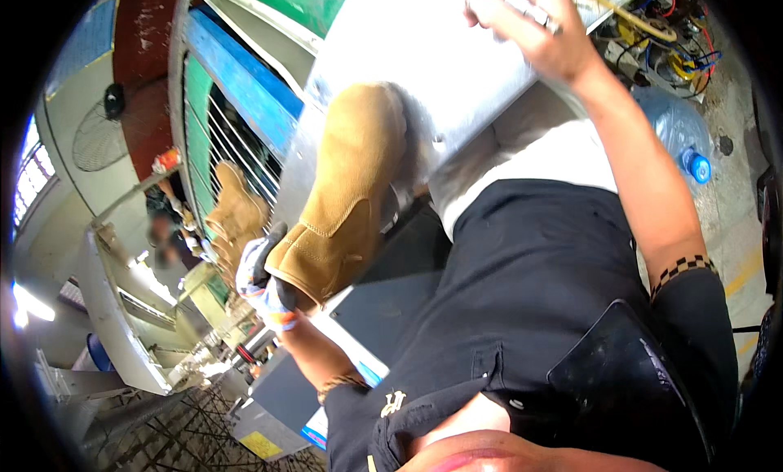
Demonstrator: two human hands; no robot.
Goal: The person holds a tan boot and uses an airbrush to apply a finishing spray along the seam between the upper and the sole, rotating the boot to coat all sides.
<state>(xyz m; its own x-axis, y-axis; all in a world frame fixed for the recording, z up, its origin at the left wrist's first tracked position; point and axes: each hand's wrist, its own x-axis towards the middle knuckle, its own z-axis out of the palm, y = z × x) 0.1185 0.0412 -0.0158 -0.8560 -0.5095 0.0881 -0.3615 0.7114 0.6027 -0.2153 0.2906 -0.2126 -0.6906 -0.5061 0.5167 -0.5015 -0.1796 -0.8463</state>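
Two items in hand: tan boot [336,174] and metallic tool [534,11]

Tan boot, one. Suede-like, with a paler sole along its right side. Placed just off centre toward 10 o'clock, its rounded end pointing to 12 and its open end to 7. It overlaps the near edge of the worktop; whether it touches the metal cannot be told.

Left hand [265,280], at 8 o'clock. Gloved in white, blue and orange, with dark finger ends. Clamped on the boot at its open end.

Right hand [542,36], at 1 o'clock. Bare, fingers closed around the metallic tool, which is slim and bright; its exact kind cannot be told. Held over the worktop, well apart from the boot.

Worktop [457,72], pale metal, between 12 and 1 o'clock, strongly lit.

Further boots [236,203], tan, at 9 o'clock, beyond the left hand; count uncertain.

Wire rack [232,130], at 10 o'clock, beside a blue beam [245,72].

Cables [677,52], tangled, several colours, at 2 o'clock.

Plastic bottle [669,121], large, clear, blue-capped, between 2 and 3 o'clock, near the right forearm.

Fan [102,134], caged, between 9 and 10 o'clock.

Grey box [265,411], at 7 o'clock, bearing a yellow label.
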